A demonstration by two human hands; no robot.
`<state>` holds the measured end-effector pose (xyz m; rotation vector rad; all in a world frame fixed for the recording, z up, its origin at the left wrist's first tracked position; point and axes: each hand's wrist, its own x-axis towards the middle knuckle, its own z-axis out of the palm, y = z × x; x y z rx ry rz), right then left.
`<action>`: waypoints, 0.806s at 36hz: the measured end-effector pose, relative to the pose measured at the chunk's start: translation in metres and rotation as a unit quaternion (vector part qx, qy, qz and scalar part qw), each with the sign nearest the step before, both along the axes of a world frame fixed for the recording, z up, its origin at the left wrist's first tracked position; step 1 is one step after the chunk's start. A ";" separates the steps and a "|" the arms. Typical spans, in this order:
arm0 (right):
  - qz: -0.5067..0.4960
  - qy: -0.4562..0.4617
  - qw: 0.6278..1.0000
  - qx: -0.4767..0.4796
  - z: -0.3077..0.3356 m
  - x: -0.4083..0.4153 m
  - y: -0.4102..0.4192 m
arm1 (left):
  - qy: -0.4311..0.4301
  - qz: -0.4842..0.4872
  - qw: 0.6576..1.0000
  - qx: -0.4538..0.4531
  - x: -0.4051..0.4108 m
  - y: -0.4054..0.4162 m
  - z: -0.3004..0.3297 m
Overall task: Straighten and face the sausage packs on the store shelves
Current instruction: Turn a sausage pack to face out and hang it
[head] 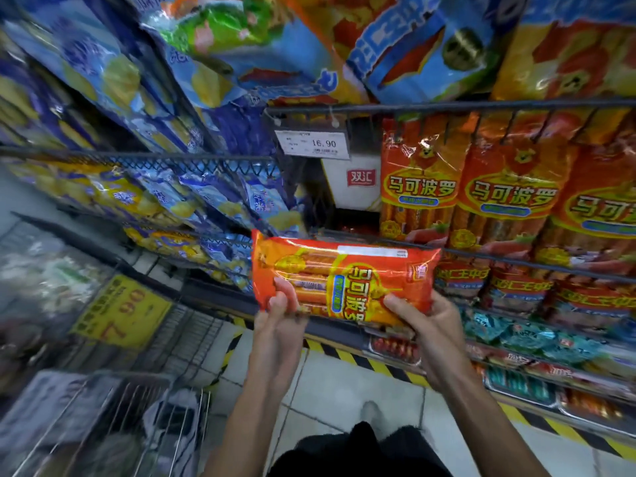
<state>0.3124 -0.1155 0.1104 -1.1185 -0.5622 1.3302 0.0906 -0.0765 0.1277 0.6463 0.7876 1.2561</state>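
Observation:
An orange-red sausage pack (344,275) lies sideways in front of the shelf, held by both hands. My left hand (280,325) grips its lower left end with the thumb on the front. My right hand (425,325) grips its lower right part, thumb across the label. Matching sausage packs (420,187) stand upright in a row on the wire shelf to the right, labels facing out. To their left is a gap with a white box (358,180) behind it.
A price tag reading 16.90 (312,144) hangs from the upper wire rail (447,106). Blue and yellow snack bags (155,201) fill the left racks. Lower shelves hold smaller red packs (516,287) and teal packs (523,339). A wire cart (130,425) stands at the lower left.

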 end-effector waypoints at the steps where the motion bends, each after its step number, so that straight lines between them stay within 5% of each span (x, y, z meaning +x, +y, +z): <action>1: -0.003 -0.017 1.000 0.001 0.002 0.005 -0.001 | 0.005 -0.003 1.000 0.002 -0.010 0.000 -0.002; 7: -0.007 -0.117 0.992 0.040 0.021 0.029 -0.008 | 0.197 0.052 0.978 0.053 -0.040 0.012 0.001; 17: -0.010 -0.287 0.955 0.075 0.047 0.035 0.005 | 0.436 -0.151 0.836 0.296 -0.018 0.067 0.020; 26: -0.007 -0.408 0.911 0.062 0.073 0.005 0.029 | 0.449 -0.335 0.784 0.268 -0.027 0.123 0.025; 29: -0.012 -0.420 0.905 0.065 0.081 -0.012 0.039 | 0.394 -0.409 0.789 0.235 -0.020 0.129 0.019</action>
